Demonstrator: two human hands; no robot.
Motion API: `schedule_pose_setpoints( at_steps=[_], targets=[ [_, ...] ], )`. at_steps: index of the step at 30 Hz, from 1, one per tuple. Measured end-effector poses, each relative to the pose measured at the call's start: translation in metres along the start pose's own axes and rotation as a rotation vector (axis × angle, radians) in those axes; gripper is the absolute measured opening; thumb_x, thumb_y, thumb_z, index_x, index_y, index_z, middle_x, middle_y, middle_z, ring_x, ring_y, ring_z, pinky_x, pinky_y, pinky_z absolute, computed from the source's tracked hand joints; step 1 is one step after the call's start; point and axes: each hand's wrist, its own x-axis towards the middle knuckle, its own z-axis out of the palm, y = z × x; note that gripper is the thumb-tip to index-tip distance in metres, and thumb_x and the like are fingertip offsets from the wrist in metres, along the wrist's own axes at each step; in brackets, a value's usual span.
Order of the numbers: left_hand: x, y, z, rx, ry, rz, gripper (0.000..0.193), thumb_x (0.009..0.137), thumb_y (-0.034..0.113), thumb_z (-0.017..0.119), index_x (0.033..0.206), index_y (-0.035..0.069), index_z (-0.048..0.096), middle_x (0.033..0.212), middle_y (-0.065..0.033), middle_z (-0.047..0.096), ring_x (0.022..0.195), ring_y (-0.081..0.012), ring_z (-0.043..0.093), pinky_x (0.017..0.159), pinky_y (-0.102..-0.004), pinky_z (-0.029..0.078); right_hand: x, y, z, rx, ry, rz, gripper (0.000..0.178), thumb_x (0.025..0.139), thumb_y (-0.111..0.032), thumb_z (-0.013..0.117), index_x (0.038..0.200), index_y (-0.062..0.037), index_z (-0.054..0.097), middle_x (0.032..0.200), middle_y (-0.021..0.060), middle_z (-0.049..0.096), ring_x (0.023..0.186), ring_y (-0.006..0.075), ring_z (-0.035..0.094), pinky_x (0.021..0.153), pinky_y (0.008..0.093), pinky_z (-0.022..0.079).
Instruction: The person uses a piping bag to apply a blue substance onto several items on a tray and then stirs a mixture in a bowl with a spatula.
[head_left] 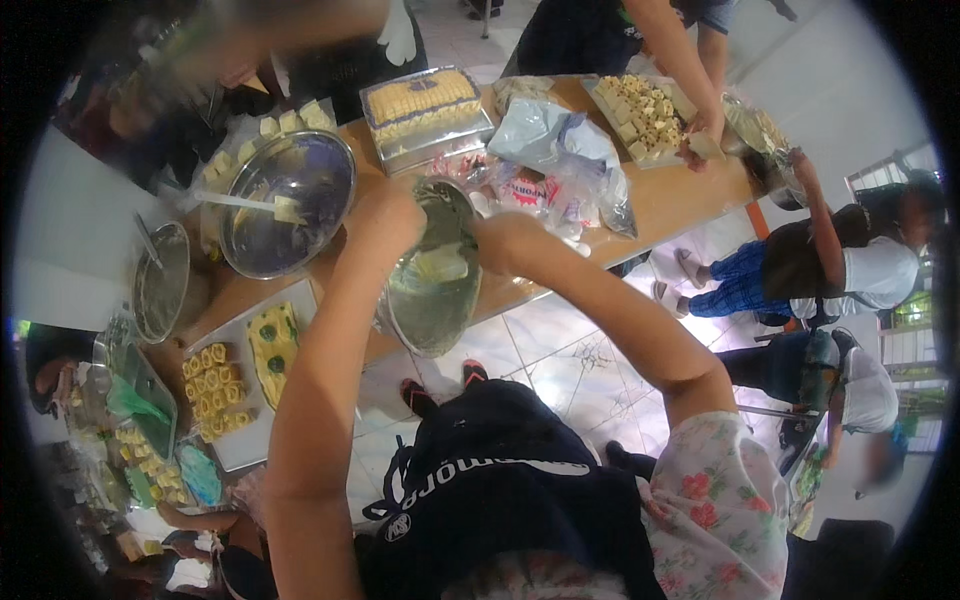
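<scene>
A steel mixing bowl (pixel 428 315) is tilted up at the front edge of the table, its hollow side toward me. My left hand (pixel 388 215) is closed at the bowl's upper left rim. At the upper right rim my right hand (pixel 502 243) is closed as well; the fingertips of both are partly hidden. Inside the bowl shows a pale patch (pixel 442 264), whether residue or a scraper I cannot tell. Left of my left hand stands a larger steel bowl (pixel 243 245) smeared with purple, with a white-handled spatula (pixel 235 201) across it.
Behind the bowl sits a decorated yellow-and-purple cake (pixel 422 105), beside crumpled plastic bags (pixel 545 135). A tray of cut pieces (pixel 640 115) lies far right, near another person's hand (pixel 706 130). Rolled pastries (pixel 212 385) and another steel bowl (pixel 163 290) are at left.
</scene>
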Motion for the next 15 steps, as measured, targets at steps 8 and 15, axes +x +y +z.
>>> schedule_pose_setpoints(
  at_steps=[8, 15],
  targets=[
    [0.006, -0.014, 0.01, 0.054, -0.035, 0.064, 0.041, 0.073, 0.009, 0.042, 0.112, 0.016, 0.05, 0.107, -0.0161, 0.052, 0.095, -0.0327, 0.053, 0.08, -0.0437, 0.041, 0.011, -0.053, -0.002, 0.024, -0.2, 0.189, 0.02, 0.066, -0.021, 0.055, 0.077, -0.0056, 0.061, 0.074, 0.0149, 0.06, 0.073, 0.0281, 0.06, 0.061, 0.0381, 0.047],
    [0.0, -0.011, 0.004, 0.021, -0.01, 0.028, 0.045, 0.071, 0.009, 0.043, 0.114, 0.02, 0.049, 0.107, -0.0135, 0.053, 0.097, -0.0331, 0.051, 0.082, -0.0431, 0.04, 0.019, -0.052, 0.053, 0.315, 0.262, 0.124, 0.011, 0.063, -0.013, 0.056, 0.058, -0.004, 0.06, 0.067, 0.0127, 0.059, 0.065, 0.0287, 0.059, 0.055, 0.0377, 0.047]
  ],
)
